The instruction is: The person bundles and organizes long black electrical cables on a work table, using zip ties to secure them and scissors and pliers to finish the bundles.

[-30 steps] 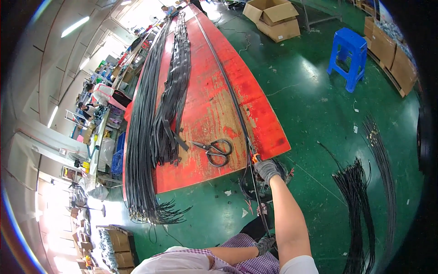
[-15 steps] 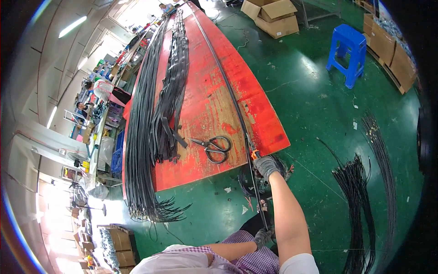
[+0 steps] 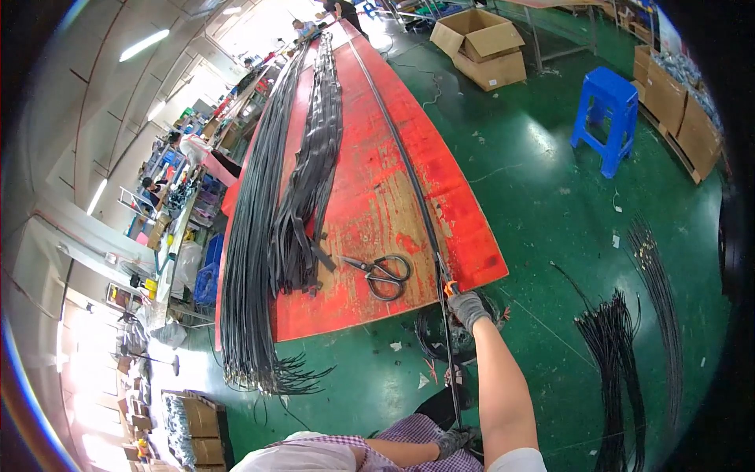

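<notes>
A long black cable-like strand (image 3: 401,149) runs down the right side of the red table (image 3: 370,318) and past its near edge toward me. My right hand (image 3: 469,309), in a grey glove, is closed just off the table's near right corner around a small orange-handled tool (image 3: 450,289) set against the strand. The tool's exact kind is unclear. Low by my lap, my gloved left hand (image 3: 456,442) is closed on the strand's near length; its fingers are partly hidden. Black-handled scissors (image 3: 381,275) lie on the table, left of my right hand, untouched.
Bundles of black cables (image 3: 259,236) and flat black strips (image 3: 311,189) cover the table's left side. A coil (image 3: 431,334) sits below its near edge. On the green floor are more cable bundles (image 3: 613,354), a blue stool (image 3: 605,118) and cardboard boxes (image 3: 491,59). People work farther off.
The whole view has shifted, so the scene sits slightly lower and to the right. Both hands keep their grips, and their places against the table look nearly the same.
</notes>
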Demonstrator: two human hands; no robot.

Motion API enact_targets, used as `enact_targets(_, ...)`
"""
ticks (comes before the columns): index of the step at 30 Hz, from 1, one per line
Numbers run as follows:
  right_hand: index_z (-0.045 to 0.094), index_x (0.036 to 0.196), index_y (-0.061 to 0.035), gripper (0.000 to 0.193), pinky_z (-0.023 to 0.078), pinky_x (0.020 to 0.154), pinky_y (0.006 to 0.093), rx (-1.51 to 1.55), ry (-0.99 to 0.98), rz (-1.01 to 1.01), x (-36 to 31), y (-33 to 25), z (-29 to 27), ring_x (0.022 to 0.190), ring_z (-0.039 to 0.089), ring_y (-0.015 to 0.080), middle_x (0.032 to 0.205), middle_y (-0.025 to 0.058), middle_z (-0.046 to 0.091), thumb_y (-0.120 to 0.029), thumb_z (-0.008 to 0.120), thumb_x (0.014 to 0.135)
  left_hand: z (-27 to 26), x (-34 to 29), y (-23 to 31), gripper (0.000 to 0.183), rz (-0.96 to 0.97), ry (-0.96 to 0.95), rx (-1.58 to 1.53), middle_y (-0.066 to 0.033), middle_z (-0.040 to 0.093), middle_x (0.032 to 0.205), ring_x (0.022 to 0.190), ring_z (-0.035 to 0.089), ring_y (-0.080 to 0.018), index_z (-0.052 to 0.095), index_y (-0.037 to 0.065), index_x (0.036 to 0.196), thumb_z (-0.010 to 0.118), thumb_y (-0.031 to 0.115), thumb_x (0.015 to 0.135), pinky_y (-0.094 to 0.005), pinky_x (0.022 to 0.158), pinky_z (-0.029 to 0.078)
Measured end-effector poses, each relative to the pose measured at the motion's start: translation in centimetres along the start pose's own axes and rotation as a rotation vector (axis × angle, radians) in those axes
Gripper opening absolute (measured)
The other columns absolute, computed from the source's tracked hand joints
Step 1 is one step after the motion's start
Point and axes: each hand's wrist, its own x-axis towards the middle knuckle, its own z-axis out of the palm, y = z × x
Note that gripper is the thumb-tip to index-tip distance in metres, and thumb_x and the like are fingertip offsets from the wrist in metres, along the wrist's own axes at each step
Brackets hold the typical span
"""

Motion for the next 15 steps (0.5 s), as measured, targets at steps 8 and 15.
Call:
enact_targets(8, 0.052, 0.061, -0.004, 0.023, 0.043, 0.044, 0.0342, -0.521, 0.021, -0.366, 3.0, 2.7, 1.3, 0.047, 0.054, 0.0225, 0.054, 0.0115, 0.053, -0.017, 0.039, 0.074, 3.1, -3.5, 5.0, 0.022, -0.105, -0.045, -0.399, -0.0053, 0.054, 0.081, 0.065, 0.049, -0.0165, 0.047, 0.007, 0.099, 0.041, 0.002, 0.078, -0.0276, 0.057, 0.042)
enact_targets(15, 0.054, 0.06, -0.0018, 0.028, 0.043, 0.043, 0.0315, -0.214, -0.064, -0.187, 3.4, 1.9, 1.6, 0.045, 0.053, 0.0183, 0.05, 0.0087, 0.052, -0.026, 0.044, 0.073, -5.2, -0.6, 3.8, 0.029, -0.105, 0.261, 0.172, -0.0086, 0.046, 0.111, 0.1, 0.043, -0.0196, 0.044, 0.007, 0.109, 0.03, 0.004, 0.083, -0.0295, 0.077, 0.04)
